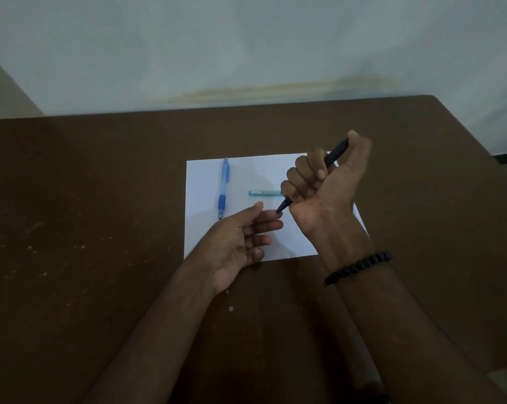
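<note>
Black pen (338, 153) fisted in right hand (328, 193) over paper (246, 176) right edge; left hand (237, 243) relaxed, empty, fingertip at tip.

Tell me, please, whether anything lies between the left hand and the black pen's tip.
Nothing visible does. The left hand is open with its fingertips right at the tip of the black pen, which the right hand grips in a fist. The teal tube and blue pen lie on the paper, clear of that gap.
</note>
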